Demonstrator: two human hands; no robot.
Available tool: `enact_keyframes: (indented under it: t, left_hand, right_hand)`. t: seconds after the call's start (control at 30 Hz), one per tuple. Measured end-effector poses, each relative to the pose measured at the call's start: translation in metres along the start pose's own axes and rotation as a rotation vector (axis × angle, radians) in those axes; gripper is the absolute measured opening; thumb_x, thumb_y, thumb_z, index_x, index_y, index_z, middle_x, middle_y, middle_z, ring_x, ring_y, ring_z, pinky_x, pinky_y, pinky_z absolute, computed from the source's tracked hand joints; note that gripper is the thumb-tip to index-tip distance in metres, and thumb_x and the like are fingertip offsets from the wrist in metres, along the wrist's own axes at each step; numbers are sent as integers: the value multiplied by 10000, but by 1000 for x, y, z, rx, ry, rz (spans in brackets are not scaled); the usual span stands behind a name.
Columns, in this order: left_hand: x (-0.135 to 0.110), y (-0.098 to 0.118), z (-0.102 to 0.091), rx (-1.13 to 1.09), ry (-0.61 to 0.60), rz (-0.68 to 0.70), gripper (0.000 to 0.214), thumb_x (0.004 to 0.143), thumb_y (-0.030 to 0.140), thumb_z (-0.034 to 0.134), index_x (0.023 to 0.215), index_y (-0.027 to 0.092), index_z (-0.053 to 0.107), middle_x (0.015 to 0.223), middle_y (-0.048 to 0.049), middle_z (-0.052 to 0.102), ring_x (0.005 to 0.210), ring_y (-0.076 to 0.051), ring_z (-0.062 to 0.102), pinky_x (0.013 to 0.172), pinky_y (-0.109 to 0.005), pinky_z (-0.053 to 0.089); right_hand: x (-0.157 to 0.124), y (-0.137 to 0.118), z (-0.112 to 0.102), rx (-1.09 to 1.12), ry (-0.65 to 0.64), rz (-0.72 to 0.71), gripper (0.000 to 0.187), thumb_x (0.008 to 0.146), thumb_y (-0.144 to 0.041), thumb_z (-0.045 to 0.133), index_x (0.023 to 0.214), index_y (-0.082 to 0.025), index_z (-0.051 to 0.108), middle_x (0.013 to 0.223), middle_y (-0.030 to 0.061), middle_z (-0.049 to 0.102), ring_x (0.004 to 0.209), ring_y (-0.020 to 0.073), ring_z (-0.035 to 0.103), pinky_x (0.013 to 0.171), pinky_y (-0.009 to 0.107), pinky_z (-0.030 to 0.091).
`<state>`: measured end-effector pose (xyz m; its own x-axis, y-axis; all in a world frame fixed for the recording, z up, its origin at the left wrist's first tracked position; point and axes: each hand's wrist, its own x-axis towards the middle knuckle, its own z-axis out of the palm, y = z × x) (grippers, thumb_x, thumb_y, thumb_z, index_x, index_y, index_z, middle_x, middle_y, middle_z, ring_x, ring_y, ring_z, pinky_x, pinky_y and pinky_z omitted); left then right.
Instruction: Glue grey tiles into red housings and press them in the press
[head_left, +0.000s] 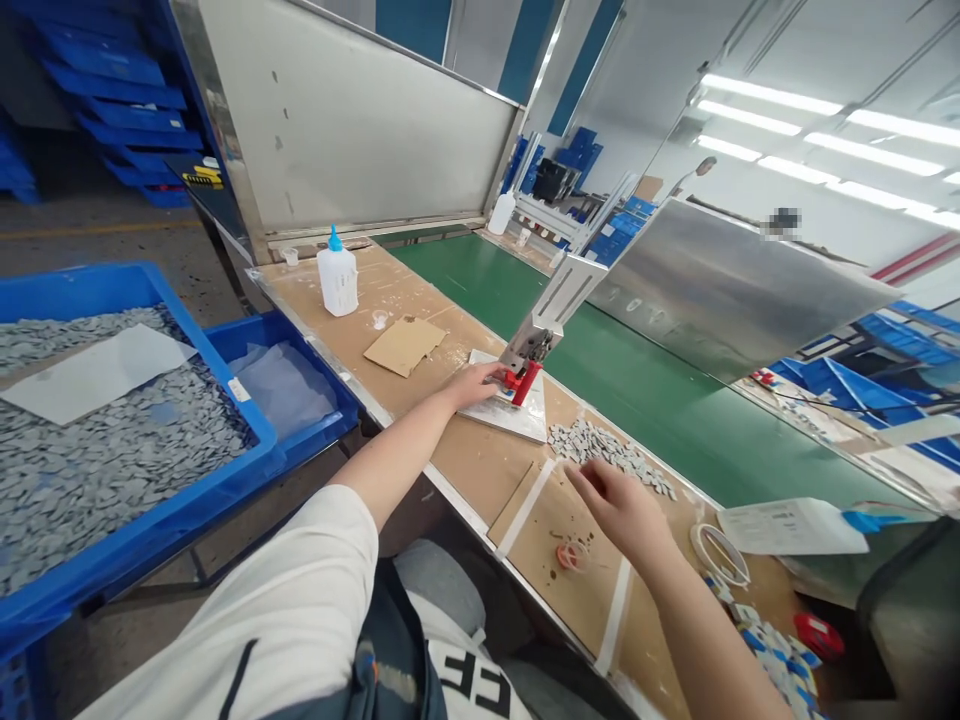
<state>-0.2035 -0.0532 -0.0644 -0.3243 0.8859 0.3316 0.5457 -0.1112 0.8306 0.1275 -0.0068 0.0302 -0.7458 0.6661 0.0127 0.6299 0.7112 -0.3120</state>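
Sleeve [300,590] in white is closest, low left, my arm running from it out over the cardboard-covered bench [480,470]. Left hand [480,385] is far along that arm, fingers narrow and pinched on the red part [523,382]. That part sits on the white board [517,425], right under the metal fixture head [551,310]. Right hand [619,510] is nearer and to the right, back of hand up, fingers half curled. Can't tell whether it holds a piece. It hovers just near of the grey chip pile [611,455], fingertips close to the chips.

My read on doing this step well: keep the left pinch steady so the red part stays square under the head, and keep those fingertips out from under it. The right hand should take one chip off the near edge, not scatter the pile toward the green belt [600,370].

Glue bottle [337,280] stands upright, far left on the bench, well apart from both hands. Blue crate [247,470] with more grey chips sits left, off the bench.
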Motion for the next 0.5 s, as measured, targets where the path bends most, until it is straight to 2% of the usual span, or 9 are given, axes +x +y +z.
enact_keyframes:
  t: [0.13,0.27,0.37,0.5]
  left_hand:
    - [-1,3,3,28,72,-12,482,856,197,568,1302,257,740,1264,-27,795,1231,-260,695,1190,-423,468]
    - [-3,6,7,15,129,0,389,948,255,537,1270,246,755,1269,-40,789,1248,-253,676,1175,-411,472]
    - [0,8,7,1,166,8,349,960,297,581,1253,205,746,1255,-84,787,1214,-249,693,1137,-401,493]
    - [5,18,3,23,291,-27,356,970,282,543,1275,152,673,1206,-145,769,1144,-248,702,1057,-420,522]
  right_hand:
    - [-85,59,16,167,169,38,516,922,-753,517,701,-295,608,579,9,594,532,243,579,536,366,468]
    - [-149,101,41,250,317,137,489,920,-712,570,703,-286,673,625,23,665,547,236,637,513,328,522]
    - [-173,116,55,278,384,169,546,903,-735,605,682,-242,688,612,28,674,534,198,640,505,268,526]
    - [-180,123,67,347,418,190,589,955,-719,567,681,-215,700,571,16,645,487,155,589,468,238,475]
